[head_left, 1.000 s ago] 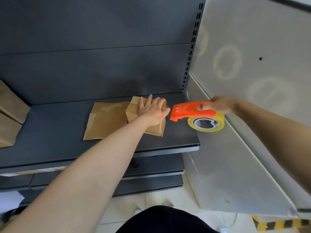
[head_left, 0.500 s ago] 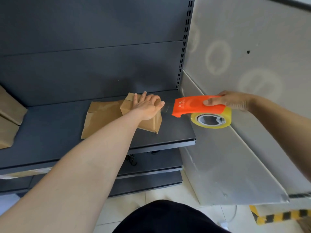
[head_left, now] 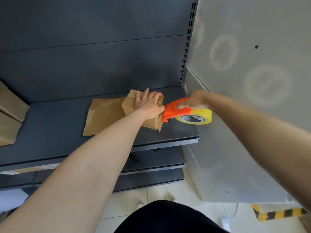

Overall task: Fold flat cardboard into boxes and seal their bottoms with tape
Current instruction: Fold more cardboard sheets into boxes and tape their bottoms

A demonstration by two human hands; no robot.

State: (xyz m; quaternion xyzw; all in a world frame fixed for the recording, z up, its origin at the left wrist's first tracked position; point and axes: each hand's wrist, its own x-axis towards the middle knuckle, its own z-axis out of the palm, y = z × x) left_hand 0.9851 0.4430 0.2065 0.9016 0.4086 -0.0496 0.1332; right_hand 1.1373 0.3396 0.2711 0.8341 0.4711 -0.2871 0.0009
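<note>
Right hand (head_left: 193,100) has swung the orange tape dispenser (head_left: 175,111) in from the right, fingers clenched round it; its nose now touches the small box (head_left: 151,122) at frame centre. Left hand (head_left: 148,105) stays flat on the box, fingers spread, pinning it to the shelf (head_left: 50,128). Flat cardboard (head_left: 104,115) lies just left.

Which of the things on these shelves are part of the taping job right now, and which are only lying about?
In use:
- small cardboard box, pressed down by the left hand
- orange tape dispenser with its yellow roll, gripped by the right hand
- flat cardboard under the box

Lying about:
- cardboard boxes at the shelf's left end
- striped floor tape
</note>
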